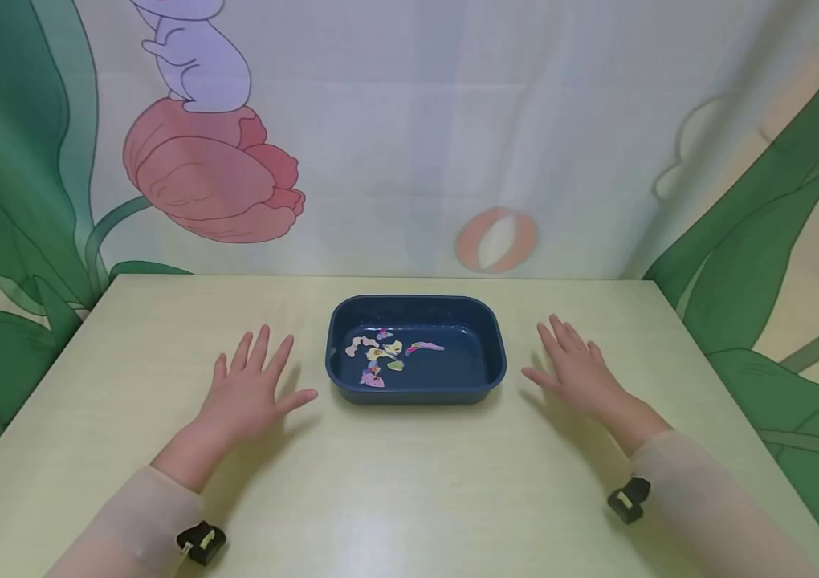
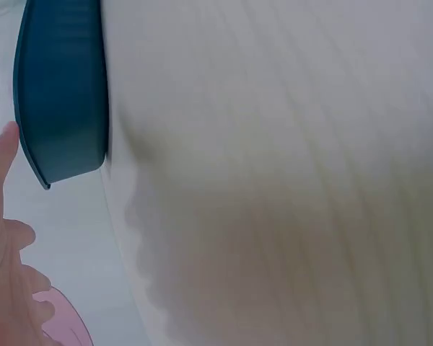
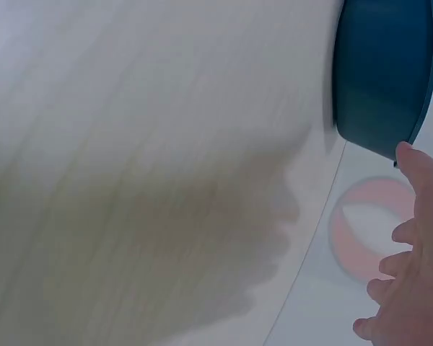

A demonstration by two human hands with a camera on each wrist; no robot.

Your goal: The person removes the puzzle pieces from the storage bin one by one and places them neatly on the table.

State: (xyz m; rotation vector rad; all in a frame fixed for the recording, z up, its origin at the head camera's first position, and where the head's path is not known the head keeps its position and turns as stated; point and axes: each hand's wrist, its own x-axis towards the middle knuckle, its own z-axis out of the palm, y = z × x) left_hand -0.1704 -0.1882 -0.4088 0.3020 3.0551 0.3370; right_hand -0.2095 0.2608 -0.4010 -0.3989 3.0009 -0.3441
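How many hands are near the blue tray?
2: the left hand on the left side of the blue tray, the right hand on its right, both apart from it.

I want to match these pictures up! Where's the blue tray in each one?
Head: the blue tray is near the middle, between the left hand and right hand.
Left wrist: the blue tray is top left, cut off by the top edge.
Right wrist: the blue tray is top right, cut off too.
Shared landmark: the pale table.
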